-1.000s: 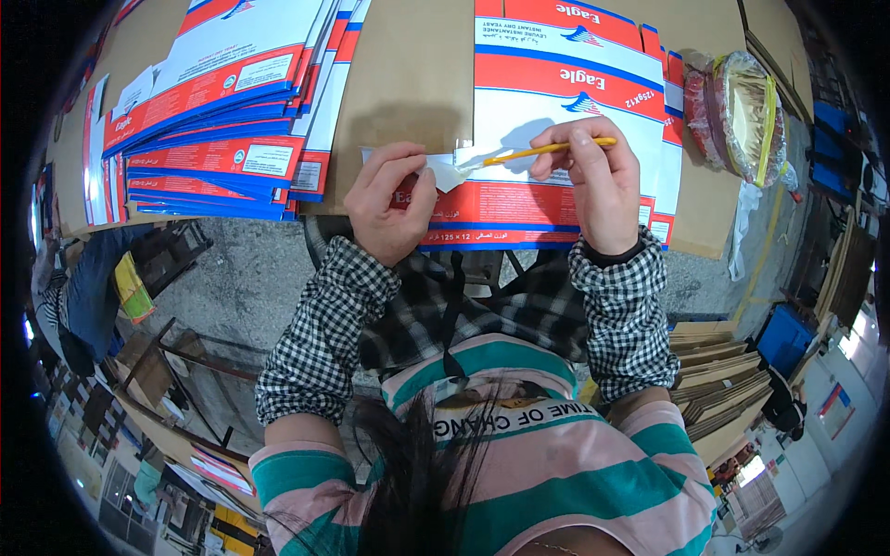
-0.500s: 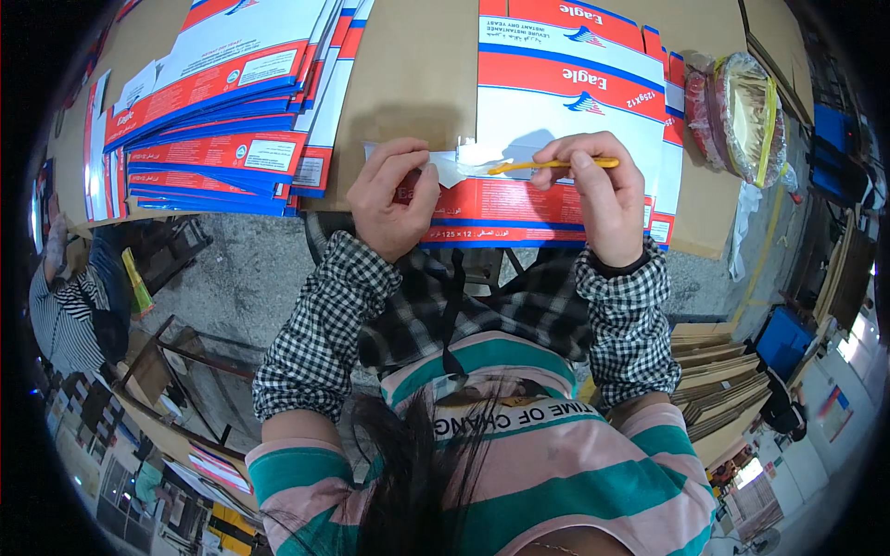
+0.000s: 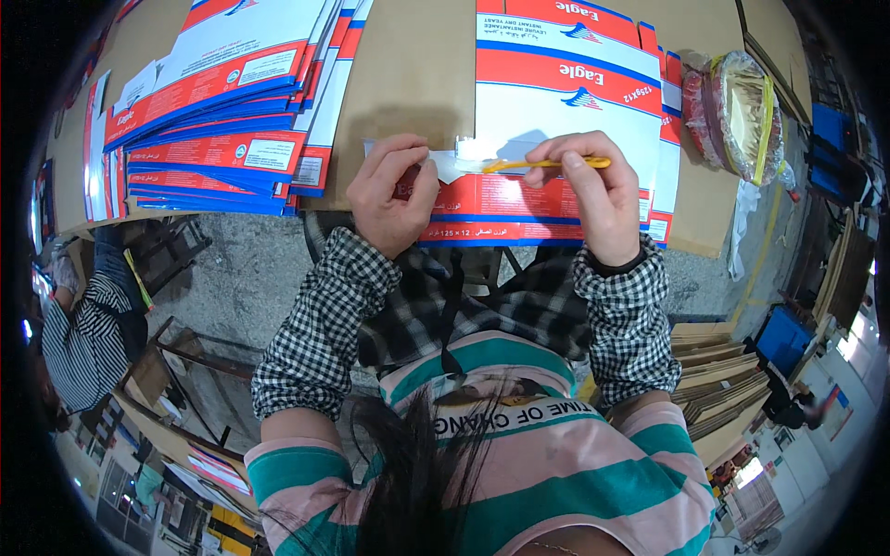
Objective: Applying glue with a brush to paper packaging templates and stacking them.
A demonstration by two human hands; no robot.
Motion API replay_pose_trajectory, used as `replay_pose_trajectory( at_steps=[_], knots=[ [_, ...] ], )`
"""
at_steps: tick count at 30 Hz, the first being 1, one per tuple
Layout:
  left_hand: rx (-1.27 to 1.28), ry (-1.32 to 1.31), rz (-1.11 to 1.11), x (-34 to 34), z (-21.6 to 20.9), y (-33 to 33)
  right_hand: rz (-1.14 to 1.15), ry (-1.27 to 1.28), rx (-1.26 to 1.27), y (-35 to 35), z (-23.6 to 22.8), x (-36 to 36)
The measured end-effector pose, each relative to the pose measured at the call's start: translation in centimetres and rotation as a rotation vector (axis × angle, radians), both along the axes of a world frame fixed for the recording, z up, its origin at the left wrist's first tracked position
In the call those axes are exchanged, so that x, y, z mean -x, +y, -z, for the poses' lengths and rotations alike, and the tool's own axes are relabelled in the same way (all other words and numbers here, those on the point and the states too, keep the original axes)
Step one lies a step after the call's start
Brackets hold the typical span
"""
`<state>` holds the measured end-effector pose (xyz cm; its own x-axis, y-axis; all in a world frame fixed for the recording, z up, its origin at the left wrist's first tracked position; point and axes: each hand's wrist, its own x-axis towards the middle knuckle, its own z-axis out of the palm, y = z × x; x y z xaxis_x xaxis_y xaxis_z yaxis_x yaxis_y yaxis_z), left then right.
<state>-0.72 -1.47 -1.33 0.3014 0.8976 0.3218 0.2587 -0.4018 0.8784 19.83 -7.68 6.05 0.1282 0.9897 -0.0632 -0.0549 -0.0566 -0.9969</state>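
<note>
A flat printed carton (image 3: 556, 111) in red, white and blue lies in front of me on others like it. At its left end, my left hand (image 3: 394, 196) has thumb and fingers closed on a small white flap (image 3: 447, 167). My right hand (image 3: 601, 199) grips a thin yellow stick-like tool (image 3: 510, 166) between thumb and fingers. The tool lies nearly level, its tip pointing left at the carton's white edge beside the flap. Whether the tip touches the carton is hard to tell.
A tall, uneven stack of flat printed cartons (image 3: 213, 139) stands on the left. Brown cardboard (image 3: 399, 83) covers the table between the piles. At the right lies a plastic-wrapped roll (image 3: 737, 116). Flat brown boards (image 3: 714, 380) are piled lower right. Another person (image 3: 97, 324) is at far left.
The yellow tool and my right hand have shifted slightly to the left. My left hand stays nearly still. The person at far left has moved.
</note>
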Motion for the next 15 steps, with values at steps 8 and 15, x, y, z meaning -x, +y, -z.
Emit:
replay_pose_trajectory(
  at_steps=[8, 15],
  knots=[
    [0.003, 0.005, 0.001, 0.10, -0.10, 0.03, -0.019, -0.023, 0.013, 0.05, -0.10, 0.24],
    [0.004, 0.009, 0.004, 0.18, 0.10, -0.04, -0.025, -0.022, -0.004, 0.16, -0.34, 0.20]
  ],
)
